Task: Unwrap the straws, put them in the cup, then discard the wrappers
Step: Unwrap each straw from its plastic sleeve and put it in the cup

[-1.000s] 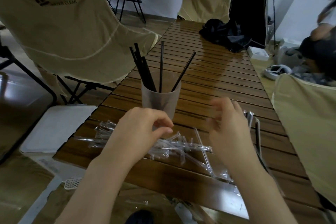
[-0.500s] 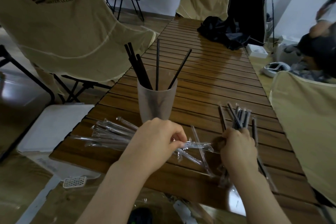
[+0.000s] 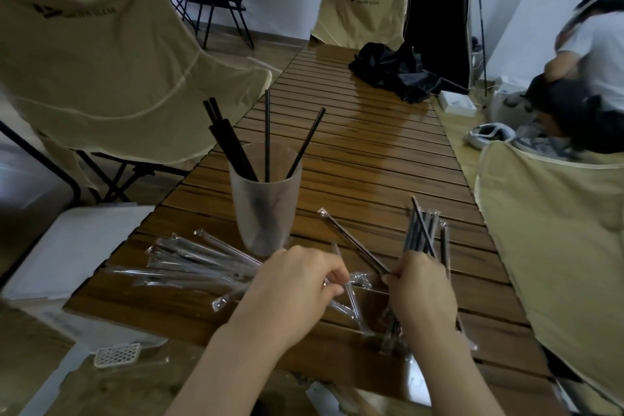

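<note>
A frosted plastic cup [image 3: 263, 209] stands on the slatted wooden table [image 3: 371, 159] with several black straws [image 3: 233, 142] upright in it. Clear empty wrappers [image 3: 199, 260] lie heaped left of my hands. My right hand [image 3: 418, 294] pinches the near end of a wrapped black straw [image 3: 351, 240] that slants up and away to the left. My left hand [image 3: 297, 290] pinches a clear wrapper end close by. A bunch of wrapped straws [image 3: 422, 230] lies just beyond my right hand.
Beige folding chairs stand at left [image 3: 101, 71], far end [image 3: 361, 17] and right [image 3: 553, 230]. A black bag [image 3: 395, 71] lies on the far part of the table. A white board [image 3: 77, 246] sits low at left. A person [image 3: 587, 78] crouches at far right.
My right hand came down onto the straw bunch, then drew one wrapped straw out toward the left. My left hand dropped onto the wrappers and now pinches one.
</note>
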Action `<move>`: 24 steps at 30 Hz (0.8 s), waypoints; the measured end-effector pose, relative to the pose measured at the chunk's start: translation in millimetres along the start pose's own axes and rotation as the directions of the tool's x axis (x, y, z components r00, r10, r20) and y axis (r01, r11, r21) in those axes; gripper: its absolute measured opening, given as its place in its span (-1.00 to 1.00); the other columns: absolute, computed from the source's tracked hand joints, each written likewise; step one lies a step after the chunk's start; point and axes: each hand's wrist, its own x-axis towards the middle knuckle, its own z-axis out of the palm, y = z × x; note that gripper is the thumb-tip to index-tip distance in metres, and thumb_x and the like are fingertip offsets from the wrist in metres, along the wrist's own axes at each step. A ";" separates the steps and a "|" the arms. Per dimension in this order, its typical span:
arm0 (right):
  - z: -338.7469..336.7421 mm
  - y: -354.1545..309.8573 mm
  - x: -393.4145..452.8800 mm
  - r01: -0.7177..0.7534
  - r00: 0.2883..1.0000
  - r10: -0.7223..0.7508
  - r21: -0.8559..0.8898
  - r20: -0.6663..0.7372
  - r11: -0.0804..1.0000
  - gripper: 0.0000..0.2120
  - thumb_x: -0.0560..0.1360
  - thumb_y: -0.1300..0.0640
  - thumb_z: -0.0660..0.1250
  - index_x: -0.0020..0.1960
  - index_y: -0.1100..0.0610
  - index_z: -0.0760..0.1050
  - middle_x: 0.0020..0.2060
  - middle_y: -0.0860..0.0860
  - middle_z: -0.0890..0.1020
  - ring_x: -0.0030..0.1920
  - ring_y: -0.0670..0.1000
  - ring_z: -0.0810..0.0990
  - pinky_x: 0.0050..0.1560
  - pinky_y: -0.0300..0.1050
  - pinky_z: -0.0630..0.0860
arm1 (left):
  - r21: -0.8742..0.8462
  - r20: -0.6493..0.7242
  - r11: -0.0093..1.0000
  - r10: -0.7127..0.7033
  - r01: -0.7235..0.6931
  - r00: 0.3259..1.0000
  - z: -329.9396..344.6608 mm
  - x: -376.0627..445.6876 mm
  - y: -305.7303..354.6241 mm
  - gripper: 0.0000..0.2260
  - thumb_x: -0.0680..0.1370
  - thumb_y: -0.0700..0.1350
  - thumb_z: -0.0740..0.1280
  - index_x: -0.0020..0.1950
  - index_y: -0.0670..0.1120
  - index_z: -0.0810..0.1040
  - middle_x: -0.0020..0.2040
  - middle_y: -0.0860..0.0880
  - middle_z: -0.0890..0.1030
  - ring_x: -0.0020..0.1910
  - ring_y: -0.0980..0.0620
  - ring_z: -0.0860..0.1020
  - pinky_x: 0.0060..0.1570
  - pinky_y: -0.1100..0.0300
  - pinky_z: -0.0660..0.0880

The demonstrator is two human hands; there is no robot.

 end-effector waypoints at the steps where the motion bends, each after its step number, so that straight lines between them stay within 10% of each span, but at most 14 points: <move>1: 1.1 -0.3 -0.4 0.006 1.000 -0.006 -0.013 -0.017 1.000 -0.87 0.46 0.12 0.38 -0.04 0.17 0.57 -0.09 0.10 0.61 -0.09 0.16 0.60 -0.12 -0.03 0.56 | 0.002 -0.001 1.000 -0.001 0.001 1.000 1.0 -0.7 0.1 -0.78 0.58 0.03 0.30 0.21 0.17 0.55 0.13 0.20 0.61 0.09 0.29 0.52 0.17 0.18 0.51; 10: -32.8 2.5 3.0 0.061 0.994 -0.045 0.170 -0.099 0.984 -0.85 0.55 0.27 0.20 -0.02 0.14 0.55 -0.21 0.11 0.57 -0.26 0.14 0.58 -0.31 -0.10 0.50 | 0.088 -0.159 0.990 0.122 -0.109 0.980 -7.9 -3.4 8.4 -0.57 0.57 0.01 0.29 0.42 0.21 0.30 0.38 0.26 0.30 0.34 0.29 0.28 0.30 0.36 0.20; 14: -55.8 9.4 -4.0 0.227 0.931 -0.278 0.220 0.236 0.949 -0.84 0.59 0.22 0.19 0.00 0.07 0.53 -0.25 -0.02 0.54 -0.35 -0.10 0.51 -0.48 -0.38 0.32 | 0.084 -0.212 0.986 0.157 -0.142 0.965 -7.7 -4.6 14.7 -0.54 0.56 -0.02 0.31 0.44 0.18 0.30 0.44 0.24 0.26 0.41 0.28 0.23 0.30 0.42 0.09; 17: -55.3 7.8 -16.3 0.353 0.840 -0.425 0.255 0.337 0.900 -0.86 0.59 0.14 0.21 0.05 -0.03 0.51 -0.25 -0.12 0.54 -0.38 -0.22 0.48 -0.46 -0.39 0.35 | 0.118 -0.217 0.978 0.197 -0.175 0.956 -4.2 -5.3 17.8 -0.65 0.47 -0.02 0.36 0.26 0.10 0.51 0.28 0.14 0.51 0.28 0.18 0.46 0.33 0.25 0.23; 24: -59.3 -5.9 -21.2 0.517 0.802 -0.592 0.399 0.086 0.758 -0.83 0.49 0.17 0.39 -0.04 -0.10 0.54 -0.25 -0.22 0.56 -0.20 -0.31 0.52 -0.21 -0.48 0.42 | 0.064 -0.266 0.983 0.183 -0.172 0.946 -11.6 -1.5 4.5 -0.82 0.52 0.08 0.24 0.02 0.11 0.60 -0.11 0.17 0.65 -0.11 0.24 0.58 -0.01 0.17 0.53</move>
